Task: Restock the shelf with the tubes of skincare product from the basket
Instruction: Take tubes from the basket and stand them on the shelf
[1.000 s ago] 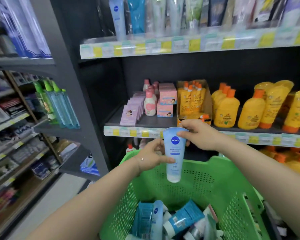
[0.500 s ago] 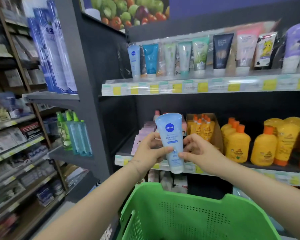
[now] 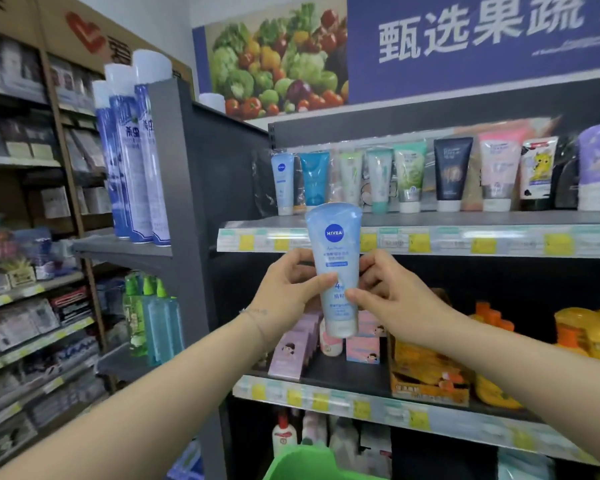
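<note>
Tube (image 3: 335, 268) and shelf (image 3: 447, 240) form the relation on which the coming move turns. The pale blue tube is held upright, cap down and crimped end up, so its long axis stands vertical. From the head camera its top is seen overlapping the front edge of the shelf, towards that shelf's left end. The tube is pinched at mid-body from both sides, by the left hand (image 3: 288, 289) and by the right hand (image 3: 388, 289), a thumb across the front and fingers behind. Each grip is thus closed on the tube and neither is spread. A matching tube (image 3: 283, 183) is seen standing cap down at the far left of the shelf, and the left hand is judged the nearer to it. A lift up and forward over the shelf edge is judged to be called for, with the axis kept vertical. Of the basket (image 3: 302, 462) only a green rim is seen, well below the shelf.
</note>
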A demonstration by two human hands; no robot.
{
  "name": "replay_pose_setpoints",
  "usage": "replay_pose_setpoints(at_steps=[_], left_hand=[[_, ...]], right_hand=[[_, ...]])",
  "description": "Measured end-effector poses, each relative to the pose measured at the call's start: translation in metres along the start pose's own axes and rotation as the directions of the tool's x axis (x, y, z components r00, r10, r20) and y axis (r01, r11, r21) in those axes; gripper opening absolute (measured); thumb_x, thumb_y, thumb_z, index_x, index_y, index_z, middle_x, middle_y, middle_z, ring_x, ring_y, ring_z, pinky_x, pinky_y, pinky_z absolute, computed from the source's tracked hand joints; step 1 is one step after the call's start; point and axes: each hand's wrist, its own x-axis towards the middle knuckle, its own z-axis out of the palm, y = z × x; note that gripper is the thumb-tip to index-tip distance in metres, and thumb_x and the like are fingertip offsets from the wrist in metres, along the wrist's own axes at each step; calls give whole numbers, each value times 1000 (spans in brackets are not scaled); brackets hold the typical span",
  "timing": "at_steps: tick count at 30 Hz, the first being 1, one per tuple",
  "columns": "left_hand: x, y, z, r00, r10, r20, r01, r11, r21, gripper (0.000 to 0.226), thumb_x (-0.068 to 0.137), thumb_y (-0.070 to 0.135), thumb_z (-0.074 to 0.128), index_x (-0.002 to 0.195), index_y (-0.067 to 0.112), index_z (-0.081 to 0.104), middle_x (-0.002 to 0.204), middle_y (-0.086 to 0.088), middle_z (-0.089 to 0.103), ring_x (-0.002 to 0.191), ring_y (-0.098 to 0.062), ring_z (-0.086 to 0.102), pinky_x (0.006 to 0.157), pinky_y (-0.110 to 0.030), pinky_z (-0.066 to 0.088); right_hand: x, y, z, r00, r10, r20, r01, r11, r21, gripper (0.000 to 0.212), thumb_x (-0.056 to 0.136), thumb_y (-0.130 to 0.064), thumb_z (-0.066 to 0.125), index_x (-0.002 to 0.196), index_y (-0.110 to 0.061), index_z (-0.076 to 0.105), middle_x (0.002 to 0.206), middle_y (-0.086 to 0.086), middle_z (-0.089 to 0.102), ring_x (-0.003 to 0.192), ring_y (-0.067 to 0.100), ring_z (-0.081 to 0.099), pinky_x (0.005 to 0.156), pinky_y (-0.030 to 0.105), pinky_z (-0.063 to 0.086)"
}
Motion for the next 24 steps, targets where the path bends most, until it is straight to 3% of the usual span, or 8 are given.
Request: replay_pose_setpoints(at_steps=[6,9,12,18,21,24], left_hand=[[28,24,-7,1000,26,3,-26,1000,-10,32,90,5,59,121,3,52,107,-14,68,71,-7,69,59,-18,54],[46,35,-16,998,70,0,-70,997,34,31,90,6,60,120,3,53,114,-18,65,83,-14,67,66,-23,58],[60,47,-29,993,119,5,-120,991,65,28,90,10,62,116,6,56,110,-13,68,86,-15,68,69,-24,59],[92,66,-59,988,156,-11,-155,986,68,28,88,14,65,112,11,51,98,-4,72,81,-15,70,68,-27,58],[109,70,-71,986,161,-32,-159,985,60,24,88,12,66,106,10,49,95,-5,72,76,-14,69,65,-26,55],[131,73,-80,983,170,-67,-165,983,80,23,86,9,66,102,10,49,92,-8,72,72,-16,67,70,-34,57]], right_hand=[[34,-20,-10,999,-30,-35,28,998,-49,22,89,-24,65,102,-21,46,88,7,61,80,28,65,76,45,54],[53,-29,-15,996,-58,-66,54,996,-65,23,87,-26,66,99,-26,46,88,6,61,82,29,65,81,51,51],[73,-40,-17,993,-74,-92,69,996,-49,27,86,-24,68,104,-22,47,88,8,61,84,33,65,82,51,51],[116,-58,-12,985,-79,-152,73,996,-44,29,78,-31,73,94,-27,49,86,8,62,83,33,67,81,54,52],[139,-64,-9,978,-72,-198,59,996,-73,31,74,-28,77,91,-21,53,84,10,66,79,30,67,81,51,53],[163,-68,-3,969,-69,-239,43,993,-114,30,74,-21,79,90,-17,54,83,11,67,78,31,66,77,42,54]])
